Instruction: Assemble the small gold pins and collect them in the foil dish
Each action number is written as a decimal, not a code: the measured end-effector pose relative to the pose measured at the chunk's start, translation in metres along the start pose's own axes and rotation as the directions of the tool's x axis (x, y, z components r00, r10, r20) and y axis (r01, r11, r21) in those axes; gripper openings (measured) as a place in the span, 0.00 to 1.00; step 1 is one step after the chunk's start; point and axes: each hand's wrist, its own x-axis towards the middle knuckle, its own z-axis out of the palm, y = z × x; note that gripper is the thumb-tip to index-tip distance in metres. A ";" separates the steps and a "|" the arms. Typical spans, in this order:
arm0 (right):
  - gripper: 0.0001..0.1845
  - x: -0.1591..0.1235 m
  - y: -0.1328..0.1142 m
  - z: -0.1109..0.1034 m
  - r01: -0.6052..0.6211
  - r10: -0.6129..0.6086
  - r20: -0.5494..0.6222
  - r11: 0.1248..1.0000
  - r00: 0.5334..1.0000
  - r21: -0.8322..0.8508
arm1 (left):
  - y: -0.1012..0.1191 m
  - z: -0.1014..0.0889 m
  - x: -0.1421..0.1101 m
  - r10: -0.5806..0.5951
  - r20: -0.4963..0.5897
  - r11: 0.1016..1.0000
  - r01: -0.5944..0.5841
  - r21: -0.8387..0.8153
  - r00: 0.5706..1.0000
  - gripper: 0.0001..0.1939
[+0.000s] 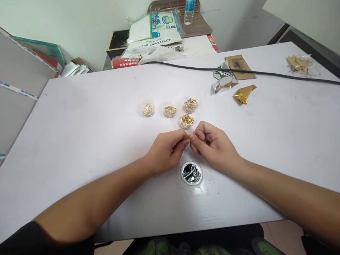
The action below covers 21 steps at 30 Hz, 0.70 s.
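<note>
My left hand [171,148] and my right hand [212,143] meet at their fingertips above the white table [106,124]. Both are pinched closed at the same spot. A tiny gold-coloured bit shows between the fingertips, too small to name. Just beyond my hands stands a clear cup heaped with small gold pins [186,121]. Three similar cups are close by: one with gold pieces [190,105], one with gold and pale pieces [170,111], and one with pale gold sticks [148,110]. Nearer to me, below my hands, lies a round dish with dark shiny contents [191,173].
A black cable [186,66] crosses the table's far side. Crumpled silver foil [224,85], gold foil [244,94] and brown card [240,66] lie at the back right, with a clear plastic bag [302,65] beyond. Behind the table are packaging and a water bottle [189,12].
</note>
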 end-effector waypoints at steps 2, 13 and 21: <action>0.21 0.000 0.000 0.001 0.000 0.000 -0.006 1.000 1.000 -0.003 | 0.000 0.000 0.000 -0.021 0.019 0.999 0.022 -0.038 1.000 0.09; 0.05 -0.002 0.003 -0.017 0.324 -0.282 0.159 0.819 0.946 -0.475 | 0.000 -0.005 0.000 -0.122 -0.007 0.974 0.119 -0.193 0.992 0.14; 0.12 0.001 0.004 -0.023 0.507 -0.417 0.295 0.636 0.860 -0.581 | 0.000 -0.006 0.000 -0.140 0.065 0.955 0.153 -0.256 0.988 0.14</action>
